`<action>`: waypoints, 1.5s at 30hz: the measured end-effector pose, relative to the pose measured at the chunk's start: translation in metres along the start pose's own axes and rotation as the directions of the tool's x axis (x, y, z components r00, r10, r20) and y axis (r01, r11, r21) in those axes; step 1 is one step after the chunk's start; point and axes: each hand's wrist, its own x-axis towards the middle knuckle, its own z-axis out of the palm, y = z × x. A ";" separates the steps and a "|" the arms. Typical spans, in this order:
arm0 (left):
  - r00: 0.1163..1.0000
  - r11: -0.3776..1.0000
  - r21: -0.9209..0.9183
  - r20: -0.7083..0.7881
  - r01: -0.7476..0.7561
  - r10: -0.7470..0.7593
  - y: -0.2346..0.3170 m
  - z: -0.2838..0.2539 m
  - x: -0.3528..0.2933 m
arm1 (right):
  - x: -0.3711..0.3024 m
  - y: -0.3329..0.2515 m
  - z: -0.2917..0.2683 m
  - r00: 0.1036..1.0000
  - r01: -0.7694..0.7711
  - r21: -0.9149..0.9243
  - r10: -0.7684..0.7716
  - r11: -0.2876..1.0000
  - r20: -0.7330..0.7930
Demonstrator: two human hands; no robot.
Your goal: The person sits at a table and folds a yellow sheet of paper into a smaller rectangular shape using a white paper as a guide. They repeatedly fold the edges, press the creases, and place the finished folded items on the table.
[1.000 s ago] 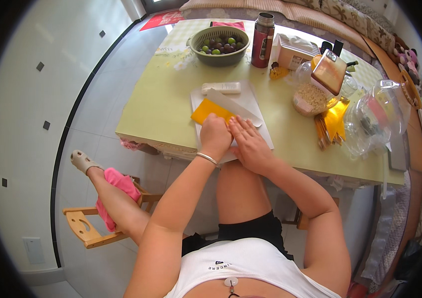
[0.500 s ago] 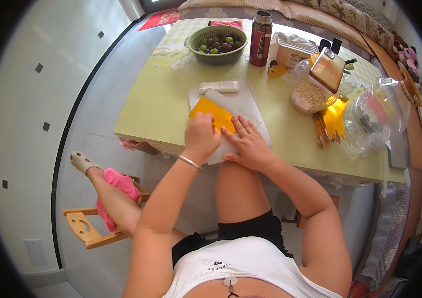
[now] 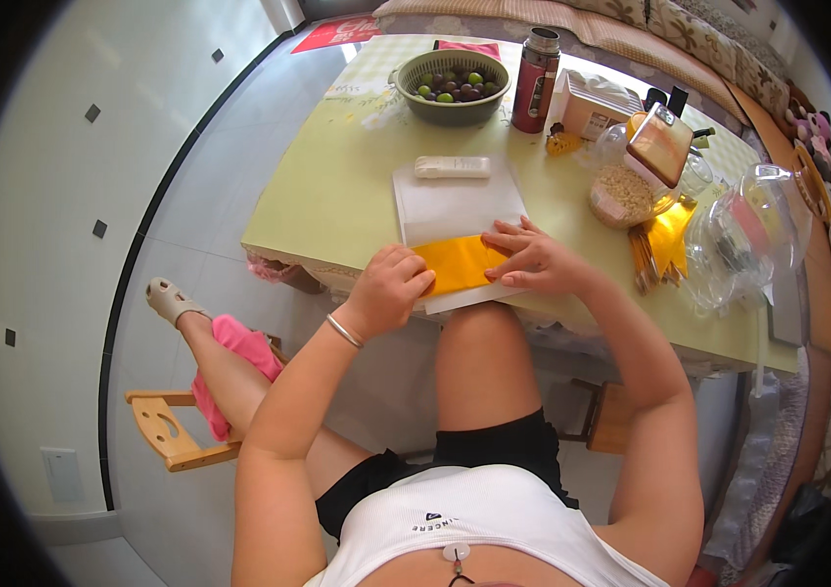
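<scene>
A shiny golden-yellow strip of paper or foil (image 3: 457, 265) lies across white sheets (image 3: 425, 207) at the table's near edge. Its left end is pinched in my left hand (image 3: 388, 289), whose fingers are closed. At the other end, my right hand (image 3: 538, 259) grips the strip, fingers on top and thumb near its lower edge. Just beyond, a small white oblong item (image 3: 452, 167) rests on the far part of the sheets.
A basket of dark and green fruit (image 3: 404, 103) and a maroon flask (image 3: 537, 83) stand at the back. To the right are a tissue box (image 3: 600, 103), a phone (image 3: 660, 145), a jar of grains (image 3: 620, 196), more golden pieces (image 3: 668, 240) and clear plastic containers (image 3: 743, 230).
The golden piece has turned from slanted to nearly level and come nearer the table edge. My hands have moved apart to its two ends; the right one no longer lies flat.
</scene>
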 end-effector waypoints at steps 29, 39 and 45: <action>0.909 0.752 -0.517 0.157 0.408 -0.386 -0.023 0.003 0.015 | 0.044 -0.050 0.105 0.729 -0.242 -0.143 0.083 0.960 -0.679; 0.787 0.458 -0.665 0.347 0.590 -0.510 -0.035 0.015 0.014 | 0.041 -0.069 0.100 0.796 -0.262 -0.203 0.092 0.944 -0.599; 0.918 0.689 -0.608 0.281 0.395 -0.278 -0.039 0.003 0.008 | 0.038 -0.065 0.097 0.811 -0.227 -0.206 0.068 0.952 -0.581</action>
